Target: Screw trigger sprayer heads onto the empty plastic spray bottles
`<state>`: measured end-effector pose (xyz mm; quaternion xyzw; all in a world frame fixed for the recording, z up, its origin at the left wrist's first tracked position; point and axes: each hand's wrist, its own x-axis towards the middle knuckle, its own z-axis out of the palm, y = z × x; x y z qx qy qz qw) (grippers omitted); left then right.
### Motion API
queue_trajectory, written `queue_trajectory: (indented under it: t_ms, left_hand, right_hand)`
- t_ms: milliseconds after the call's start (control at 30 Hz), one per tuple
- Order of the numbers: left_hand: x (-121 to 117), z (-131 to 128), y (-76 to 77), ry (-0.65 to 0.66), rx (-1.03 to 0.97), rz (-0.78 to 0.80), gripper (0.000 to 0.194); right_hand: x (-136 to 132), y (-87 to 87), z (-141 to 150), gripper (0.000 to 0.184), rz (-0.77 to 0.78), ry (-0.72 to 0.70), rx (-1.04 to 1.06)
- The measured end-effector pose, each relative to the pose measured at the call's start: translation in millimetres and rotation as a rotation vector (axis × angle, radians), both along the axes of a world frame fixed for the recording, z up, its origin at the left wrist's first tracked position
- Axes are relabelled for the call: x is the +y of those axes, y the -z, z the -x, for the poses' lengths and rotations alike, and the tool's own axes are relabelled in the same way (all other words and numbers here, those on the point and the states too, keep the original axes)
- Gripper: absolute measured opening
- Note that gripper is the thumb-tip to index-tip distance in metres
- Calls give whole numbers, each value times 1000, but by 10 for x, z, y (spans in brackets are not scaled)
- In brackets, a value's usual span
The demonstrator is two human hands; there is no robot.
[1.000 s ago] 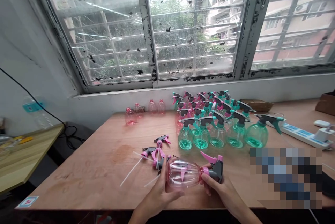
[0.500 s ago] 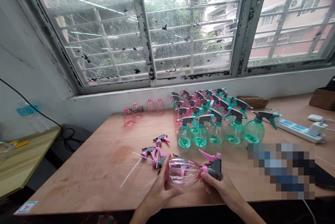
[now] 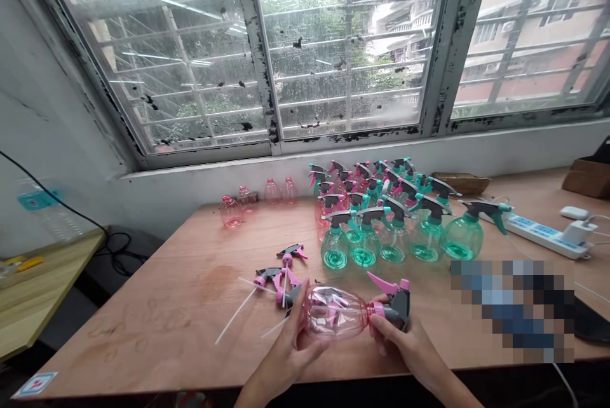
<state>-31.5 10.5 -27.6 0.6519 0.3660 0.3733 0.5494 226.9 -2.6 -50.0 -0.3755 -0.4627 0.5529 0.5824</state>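
A clear pink spray bottle [image 3: 336, 314] lies sideways between my hands, its base to the left and its grey-and-pink trigger head [image 3: 396, 307] to the right. My left hand [image 3: 296, 338] is wrapped round the base end. At the neck, the fingers of my right hand [image 3: 398, 337] close on the pink collar of the trigger head. Just beyond my left hand lie several loose trigger heads [image 3: 287, 260] with pink collars and thin white tubes [image 3: 232, 318]. Part of that pile is hidden behind the bottle and hand.
Several green and pink spray bottles [image 3: 365, 249] stand in rows towards the window. Pink bottles without heads [image 3: 232, 212] stand at the table's back left. A white power strip [image 3: 543, 235] and a brown box [image 3: 588, 176] are on the right. A blurred patch [image 3: 512, 312] covers the right front.
The trigger head and my right hand have shifted slightly to the right. Both hands keep their hold on the bottle. The view has moved a little.
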Motion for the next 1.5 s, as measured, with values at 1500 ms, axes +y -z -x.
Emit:
queue_trajectory:
  t_ms: [1500]
  left_hand:
    - [12, 208, -328, 124, 199, 73, 110]
  right_hand:
    - [14, 25, 2, 44, 108, -52, 45]
